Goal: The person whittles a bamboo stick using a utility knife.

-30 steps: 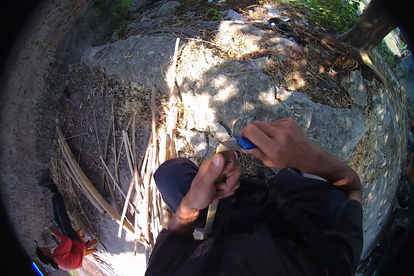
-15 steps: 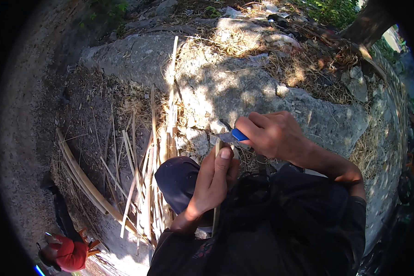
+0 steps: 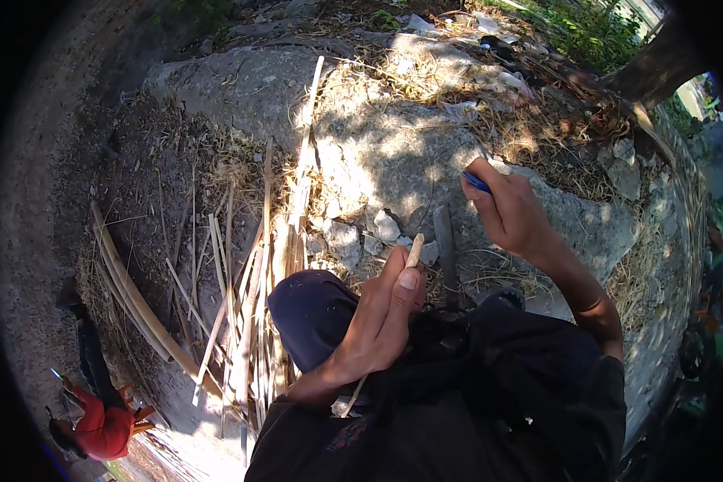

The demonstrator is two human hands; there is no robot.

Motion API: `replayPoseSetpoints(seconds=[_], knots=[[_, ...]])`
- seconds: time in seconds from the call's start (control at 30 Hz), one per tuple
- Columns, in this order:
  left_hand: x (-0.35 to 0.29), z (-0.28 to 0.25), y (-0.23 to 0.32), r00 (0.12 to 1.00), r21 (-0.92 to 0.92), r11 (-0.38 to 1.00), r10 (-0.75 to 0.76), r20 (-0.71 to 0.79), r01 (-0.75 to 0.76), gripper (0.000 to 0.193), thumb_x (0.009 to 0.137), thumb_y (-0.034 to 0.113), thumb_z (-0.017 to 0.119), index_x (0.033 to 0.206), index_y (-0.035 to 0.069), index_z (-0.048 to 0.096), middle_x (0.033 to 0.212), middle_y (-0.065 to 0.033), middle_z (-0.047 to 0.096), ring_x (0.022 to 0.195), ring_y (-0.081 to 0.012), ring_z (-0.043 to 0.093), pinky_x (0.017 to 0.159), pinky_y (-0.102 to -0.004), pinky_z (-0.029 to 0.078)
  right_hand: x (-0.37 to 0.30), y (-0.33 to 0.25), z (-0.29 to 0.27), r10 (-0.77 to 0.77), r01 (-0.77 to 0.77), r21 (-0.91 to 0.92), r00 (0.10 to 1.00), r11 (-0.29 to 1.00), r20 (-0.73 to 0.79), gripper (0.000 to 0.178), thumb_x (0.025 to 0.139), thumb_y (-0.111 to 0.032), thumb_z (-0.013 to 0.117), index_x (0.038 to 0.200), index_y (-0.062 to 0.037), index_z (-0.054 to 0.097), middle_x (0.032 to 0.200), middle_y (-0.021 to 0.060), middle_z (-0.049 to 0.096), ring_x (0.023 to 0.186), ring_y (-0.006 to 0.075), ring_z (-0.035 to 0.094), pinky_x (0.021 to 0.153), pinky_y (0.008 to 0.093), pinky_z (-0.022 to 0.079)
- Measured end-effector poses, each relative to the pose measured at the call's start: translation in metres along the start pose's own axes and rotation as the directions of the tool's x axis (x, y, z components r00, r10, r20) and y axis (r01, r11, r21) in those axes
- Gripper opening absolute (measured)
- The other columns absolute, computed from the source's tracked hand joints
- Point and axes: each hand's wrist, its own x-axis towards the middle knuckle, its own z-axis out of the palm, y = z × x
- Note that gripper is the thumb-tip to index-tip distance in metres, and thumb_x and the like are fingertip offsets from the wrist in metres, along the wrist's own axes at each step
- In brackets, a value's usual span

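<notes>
"While I ride along on the head view, eyes on the pale strip (image 3: pixel 414 251): its tip pokes up past the left hand (image 3: pixel 384 313), and what looks like more of it shows below the wrist."

"Gripped well?"

"Thumb pressed over it, fingers curled round, no gap that I can see."

"And the right hand (image 3: pixel 506 213)?"

"Up and to the right, well apart from the strip, closed around a blue-handled tool (image 3: pixel 475 181). I can't make out a blade from here."

"So what worries you?"

"That left thumb! It sits just under the tip, so if the tool carries an edge, an overshooting stroke could catch it. Slack fingers could let the strip twist, too."

"Around them?"

"Dark-clad knee (image 3: pixel 309 313) beside the left hand, a heap of pale strips (image 3: pixel 253 329) farther left, broken stones (image 3: pixel 343 243) ahead, big rock slab (image 3: pixel 426 153) beyond."
</notes>
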Motion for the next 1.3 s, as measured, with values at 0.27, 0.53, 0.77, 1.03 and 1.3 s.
replayPoseSetpoints(seconds=[0.27, 0.53, 0.77, 1.03, 1.3], knots=[[0.007, -0.001, 0.001, 0.982, 0.118, 0.976, 0.181, 0.046, -0.185, 0.024, 0.112, 0.014, 0.045, 0.120, -0.008, 0.046, 0.072, -0.0160, 0.053, 0.056, -0.0301, 0.050, 0.056, -0.0412, 0.039, -0.012, -0.044, 0.001, -0.416, 0.428, -0.060, 0.898, 0.902, 0.145, 0.033, 0.089, -0.028, 0.077, 0.106, -0.0073, 0.058, 0.077, 0.0022, 0.056, 0.060, 0.0213, 0.067, 0.050, 0.0359, 0.054], [0.005, 0.001, -0.003, 0.976, 0.209, 0.954, 0.218, 0.012, -0.216, 0.016, 0.109, 0.011, 0.049, 0.115, -0.003, 0.044, 0.073, -0.0205, 0.058, 0.060, -0.0423, 0.059, 0.054, -0.0470, 0.041, -0.012, -0.043, 0.006, -0.349, 0.361, -0.097, 0.929, 0.927, 0.120, 0.027, 0.094, -0.029, 0.073, 0.103, -0.0090, 0.059, 0.074, 0.0025, 0.058, 0.057, 0.0217, 0.067, 0.048, 0.0369, 0.053], [0.006, 0.004, 0.001, 0.993, 0.184, 0.976, 0.120, 0.017, -0.121, 0.017, 0.109, 0.013, 0.051, 0.113, -0.003, 0.045, 0.075, -0.0207, 0.059, 0.063, -0.0452, 0.061, 0.055, -0.0460, 0.043, -0.014, -0.041, 0.004, -0.345, 0.352, -0.063, 0.933, 0.934, 0.099, 0.026, 0.094, -0.031, 0.073, 0.101, -0.0094, 0.059, 0.075, 0.0034, 0.059, 0.057, 0.0242, 0.067, 0.048, 0.0377, 0.054], [0.006, 0.006, -0.003, 0.983, 0.234, 0.956, 0.185, -0.013, -0.177, 0.015, 0.108, 0.012, 0.052, 0.113, -0.001, 0.046, 0.073, -0.0202, 0.058, 0.063, -0.0465, 0.062, 0.053, -0.0469, 0.042, -0.016, -0.037, 0.004, -0.359, 0.366, -0.065, 0.927, 0.928, 0.105, 0.028, 0.093, -0.032, 0.074, 0.099, -0.0090, 0.060, 0.072, 0.0029, 0.059, 0.058, 0.0237, 0.068, 0.049, 0.0379, 0.054], [0.004, 0.008, 0.002, 0.981, 0.257, 0.948, 0.192, 0.012, -0.189, 0.017, 0.108, 0.014, 0.052, 0.113, -0.001, 0.046, 0.073, -0.0224, 0.058, 0.067, -0.0491, 0.064, 0.055, -0.0475, 0.045, -0.016, -0.036, 0.003, -0.362, 0.364, -0.060, 0.931, 0.929, 0.048, 0.025, 0.092, -0.028, 0.075, 0.100, -0.0084, 0.062, 0.075, 0.0034, 0.063, 0.056, 0.0234, 0.067, 0.047, 0.0369, 0.053]])
